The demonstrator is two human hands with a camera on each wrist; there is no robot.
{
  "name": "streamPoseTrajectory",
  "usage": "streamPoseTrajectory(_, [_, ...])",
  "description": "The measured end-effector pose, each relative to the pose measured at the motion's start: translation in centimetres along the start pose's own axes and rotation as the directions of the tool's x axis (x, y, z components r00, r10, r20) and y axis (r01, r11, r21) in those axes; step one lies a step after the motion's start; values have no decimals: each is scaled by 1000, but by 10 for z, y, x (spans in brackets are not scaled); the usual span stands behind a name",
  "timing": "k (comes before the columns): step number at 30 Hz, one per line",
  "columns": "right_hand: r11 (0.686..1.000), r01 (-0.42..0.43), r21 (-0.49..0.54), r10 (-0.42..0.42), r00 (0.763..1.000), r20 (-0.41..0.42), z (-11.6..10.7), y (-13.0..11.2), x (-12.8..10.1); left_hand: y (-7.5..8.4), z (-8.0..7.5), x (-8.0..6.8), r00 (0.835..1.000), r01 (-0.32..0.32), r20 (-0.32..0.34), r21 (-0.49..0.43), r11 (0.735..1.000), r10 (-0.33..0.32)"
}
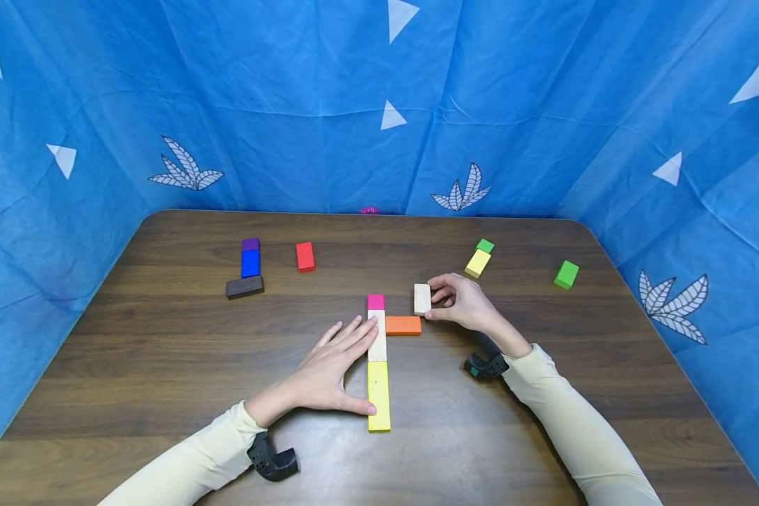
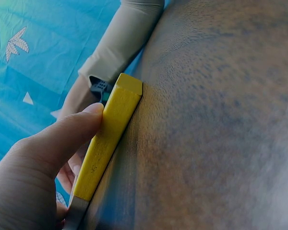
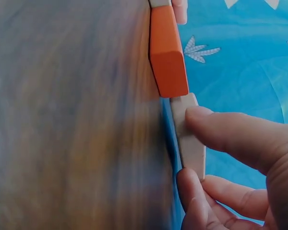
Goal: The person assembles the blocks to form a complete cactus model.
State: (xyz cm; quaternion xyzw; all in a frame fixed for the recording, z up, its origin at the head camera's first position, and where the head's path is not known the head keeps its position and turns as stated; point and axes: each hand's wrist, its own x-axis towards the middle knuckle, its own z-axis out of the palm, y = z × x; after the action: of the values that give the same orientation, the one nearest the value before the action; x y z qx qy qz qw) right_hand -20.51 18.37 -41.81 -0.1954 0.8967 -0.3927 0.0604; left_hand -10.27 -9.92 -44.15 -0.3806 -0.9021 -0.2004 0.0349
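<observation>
In the head view, a column of wooden blocks lies mid-table: a pink block, a long white block and a long yellow block. An orange block juts right from the white one. My left hand spreads along the column, fingertips on the white block and thumb on the yellow block's left side, also seen in the left wrist view. Beyond the orange block's right end, my right hand pinches a small pale wooden block between thumb and fingers. Whether that block touches the table I cannot tell.
Back left are a purple block, a blue block, a dark block and a red block. Back right lie a pale yellow block, a small green block and another green block. Blue cloth hangs around the table.
</observation>
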Motion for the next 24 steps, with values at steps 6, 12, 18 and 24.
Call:
streamPoseTrajectory(6, [1000,9,25,-9,1000,19,3,0,0,0,-1,0,1000,7,10,5,1000,-7])
streamPoseTrajectory(12, [999,13,42,-15,999,34,4,-4,-2,-1,0,-1,1000,10,18,8,1000,-10])
streamPoseTrajectory(18, [998,10,58,-13,999,49,5,-5,-2,0,0,-1,1000,4,8,2,1000,-5])
streamPoseTrajectory(24, [999,37,36,-38,998,41,7,1,-1,0,0,-1,1000,-1,-4,2,1000,1])
